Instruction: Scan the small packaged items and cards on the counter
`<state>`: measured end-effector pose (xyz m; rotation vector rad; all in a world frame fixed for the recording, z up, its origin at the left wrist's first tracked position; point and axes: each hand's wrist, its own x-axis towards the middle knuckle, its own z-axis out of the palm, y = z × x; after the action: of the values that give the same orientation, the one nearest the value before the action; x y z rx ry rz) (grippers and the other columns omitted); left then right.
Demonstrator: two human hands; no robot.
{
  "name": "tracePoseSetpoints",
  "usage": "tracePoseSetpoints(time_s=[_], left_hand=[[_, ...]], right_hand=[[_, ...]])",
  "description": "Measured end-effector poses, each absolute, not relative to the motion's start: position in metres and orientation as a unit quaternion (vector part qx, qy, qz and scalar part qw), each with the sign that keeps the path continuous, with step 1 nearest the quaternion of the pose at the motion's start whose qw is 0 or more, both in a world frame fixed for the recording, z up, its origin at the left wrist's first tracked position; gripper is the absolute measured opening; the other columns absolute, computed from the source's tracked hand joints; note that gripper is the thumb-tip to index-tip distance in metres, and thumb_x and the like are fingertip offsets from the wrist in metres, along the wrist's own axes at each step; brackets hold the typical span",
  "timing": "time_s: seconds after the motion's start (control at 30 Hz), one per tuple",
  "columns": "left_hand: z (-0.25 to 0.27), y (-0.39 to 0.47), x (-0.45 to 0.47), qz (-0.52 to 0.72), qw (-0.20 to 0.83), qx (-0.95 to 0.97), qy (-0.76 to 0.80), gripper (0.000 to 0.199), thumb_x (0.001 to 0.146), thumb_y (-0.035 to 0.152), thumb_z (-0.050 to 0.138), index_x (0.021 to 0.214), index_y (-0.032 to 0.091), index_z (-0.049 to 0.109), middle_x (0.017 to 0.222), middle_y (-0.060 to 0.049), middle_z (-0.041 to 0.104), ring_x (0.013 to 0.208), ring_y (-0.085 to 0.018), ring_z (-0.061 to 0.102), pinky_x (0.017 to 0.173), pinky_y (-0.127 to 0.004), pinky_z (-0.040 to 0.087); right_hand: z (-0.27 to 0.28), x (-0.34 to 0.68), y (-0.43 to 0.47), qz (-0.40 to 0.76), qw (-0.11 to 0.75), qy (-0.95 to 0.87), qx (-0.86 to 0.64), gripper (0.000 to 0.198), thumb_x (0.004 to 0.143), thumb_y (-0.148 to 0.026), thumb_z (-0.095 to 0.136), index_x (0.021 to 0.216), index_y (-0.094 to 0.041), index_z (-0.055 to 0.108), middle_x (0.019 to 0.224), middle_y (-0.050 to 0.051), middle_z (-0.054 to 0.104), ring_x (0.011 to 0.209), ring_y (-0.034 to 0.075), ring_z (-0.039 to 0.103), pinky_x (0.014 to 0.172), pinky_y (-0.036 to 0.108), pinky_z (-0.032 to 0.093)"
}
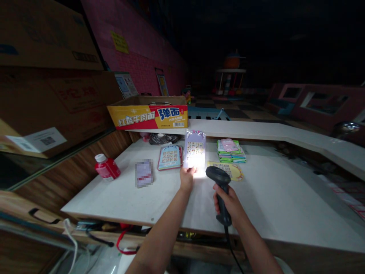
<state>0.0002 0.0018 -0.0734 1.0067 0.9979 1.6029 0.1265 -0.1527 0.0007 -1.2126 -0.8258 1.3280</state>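
My left hand [187,178] pinches the lower edge of a purple sticker card in a clear sleeve [195,146], which is tilted up to face me. In my right hand [228,199] is a black barcode scanner [221,182], my fingers wrapped round its handle. Its bright light falls on the lower part of the card. Behind the scanner lies a yellow card [235,171], partly covered by it. A stack of blue and red-edged cards [169,158] is left of the held card. Further right stands a pile of green-edged packs [230,151] with a pink one on top.
A red bottle with a white cap [107,167] and a small blurred-out packet [144,173] are on the white desk [119,203]. An open noodle box [151,117] sits on the raised ledge [242,129]. Large cartons [57,102] are stacked at left. The scanner's cable [232,247] hangs down.
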Motion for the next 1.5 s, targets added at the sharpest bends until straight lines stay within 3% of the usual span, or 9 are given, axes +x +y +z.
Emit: tracePoseSetpoints(time_s=[0.07, 0.27, 0.77, 1.07, 1.27, 1.37, 1.43, 1.5], left_hand=[[-0.074, 0.002, -0.001, 0.653, 0.473, 0.430, 0.407, 0.023, 0.066, 0.032, 0.074, 0.065, 0.012, 0.063, 0.060, -0.003, 0.065, 0.057, -0.013, 0.060, 0.062, -0.025, 0.048], [-0.072, 0.001, 0.000, 0.677, 0.511, 0.404, 0.344, 0.036, 0.062, 0.036, 0.080, 0.085, 0.013, 0.065, 0.070, -0.003, 0.069, 0.059, -0.012, 0.061, 0.062, -0.026, 0.050], [-0.056, -0.009, -0.003, 0.677, 0.548, 0.334, 0.361, 0.043, 0.052, 0.035, 0.086, 0.082, 0.013, 0.065, 0.068, -0.002, 0.068, 0.057, -0.011, 0.061, 0.056, -0.023, 0.047], [-0.027, -0.015, -0.060, 0.733, 0.436, 0.273, 0.445, 0.040, 0.055, 0.035, 0.079, 0.083, 0.012, 0.065, 0.071, -0.004, 0.068, 0.060, -0.014, 0.065, 0.056, -0.024, 0.051], [-0.022, -0.008, -0.088, 0.691, 0.459, 0.263, 0.492, 0.026, 0.057, 0.028, 0.077, 0.063, 0.013, 0.057, 0.057, -0.001, 0.062, 0.055, -0.014, 0.063, 0.059, -0.028, 0.055], [-0.027, -0.014, -0.093, 0.641, 0.444, 0.309, 0.545, 0.029, 0.063, 0.038, 0.074, 0.061, 0.014, 0.057, 0.056, -0.003, 0.063, 0.050, -0.014, 0.060, 0.051, -0.027, 0.050], [-0.030, -0.022, -0.097, 0.592, 0.374, 0.390, 0.598, 0.035, 0.069, 0.047, 0.069, 0.059, 0.016, 0.057, 0.054, -0.004, 0.061, 0.046, -0.015, 0.055, 0.048, -0.027, 0.045], [-0.030, -0.029, -0.100, 0.540, 0.241, 0.498, 0.634, 0.036, 0.075, 0.049, 0.064, 0.060, 0.017, 0.059, 0.054, -0.004, 0.059, 0.050, -0.017, 0.054, 0.052, -0.030, 0.045]], right_hand=[[0.001, 0.126, -0.152, 0.560, 0.548, -0.350, -0.513, 0.048, 0.068, -0.061, 0.072, 0.079, -0.020, 0.050, 0.046, -0.008, 0.055, 0.033, 0.010, 0.048, 0.030, 0.020, 0.040], [-0.004, 0.132, -0.149, 0.572, 0.566, -0.326, -0.496, 0.052, 0.064, -0.062, 0.075, 0.086, -0.020, 0.053, 0.050, -0.007, 0.057, 0.035, 0.010, 0.049, 0.032, 0.020, 0.040], [-0.040, 0.163, -0.142, 0.630, 0.652, -0.189, -0.378, 0.048, 0.060, -0.052, 0.082, 0.084, -0.018, 0.058, 0.049, -0.007, 0.050, 0.037, 0.006, 0.041, 0.034, 0.015, 0.030], [-0.042, 0.168, -0.144, 0.666, 0.642, -0.155, -0.346, 0.044, 0.062, -0.047, 0.083, 0.083, -0.017, 0.057, 0.051, -0.007, 0.049, 0.038, 0.004, 0.039, 0.034, 0.014, 0.031], [-0.046, 0.171, -0.143, 0.680, 0.644, -0.141, -0.322, 0.041, 0.064, -0.044, 0.083, 0.083, -0.017, 0.059, 0.052, -0.007, 0.048, 0.039, 0.005, 0.039, 0.035, 0.014, 0.032], [-0.046, 0.172, -0.144, 0.691, 0.637, -0.132, -0.314, 0.042, 0.062, -0.043, 0.084, 0.083, -0.017, 0.059, 0.052, -0.007, 0.048, 0.040, 0.004, 0.039, 0.035, 0.013, 0.032], [-0.046, 0.173, -0.144, 0.693, 0.636, -0.132, -0.312, 0.041, 0.063, -0.043, 0.084, 0.083, -0.017, 0.059, 0.053, -0.007, 0.047, 0.040, 0.004, 0.039, 0.035, 0.013, 0.032], [-0.046, 0.173, -0.144, 0.690, 0.640, -0.135, -0.311, 0.039, 0.064, -0.042, 0.083, 0.082, -0.018, 0.058, 0.053, -0.007, 0.047, 0.040, 0.004, 0.039, 0.035, 0.014, 0.032]])
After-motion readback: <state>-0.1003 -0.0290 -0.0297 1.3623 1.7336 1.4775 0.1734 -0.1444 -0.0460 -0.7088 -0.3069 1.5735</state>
